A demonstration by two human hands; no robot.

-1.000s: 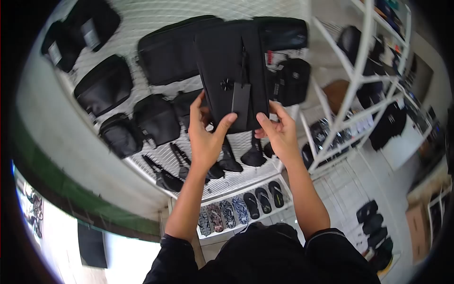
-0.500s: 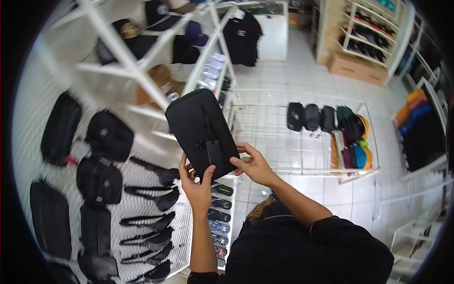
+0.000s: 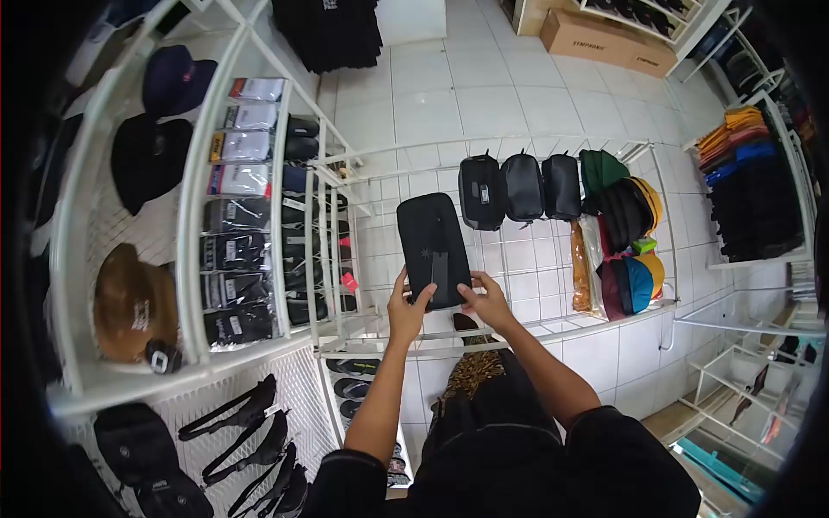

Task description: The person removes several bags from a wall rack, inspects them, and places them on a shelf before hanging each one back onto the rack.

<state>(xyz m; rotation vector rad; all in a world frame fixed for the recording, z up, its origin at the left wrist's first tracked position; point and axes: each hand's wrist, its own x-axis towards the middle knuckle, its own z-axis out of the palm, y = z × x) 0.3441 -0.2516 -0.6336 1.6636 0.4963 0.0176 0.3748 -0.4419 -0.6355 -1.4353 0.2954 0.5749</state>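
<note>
A flat, rectangular black pouch (image 3: 429, 231) with rounded corners is held up in front of me, over the white wire rack (image 3: 509, 332). A dark hang tag (image 3: 440, 269) lies against its lower front. My left hand (image 3: 408, 309) grips the lower left corner, thumb on the front face. At the lower right corner, my right hand (image 3: 487, 304) pinches the edge; the fingers behind the pouch are partly hidden. Just beyond the pouch, three small black bags (image 3: 523, 188) stand in a row on the rack.
Colourful caps (image 3: 637, 287) and a green bag (image 3: 602, 173) sit at the rack's right end. White shelves on the left hold packaged items (image 3: 240, 214), a brown hat (image 3: 134, 302) and a purple hat (image 3: 175, 82). Black sling bags (image 3: 250, 440) hang on the mesh below.
My view has swung right and down. The pouch, still in both hands, is now over the wire rack beside the small bags and appears more upright.
</note>
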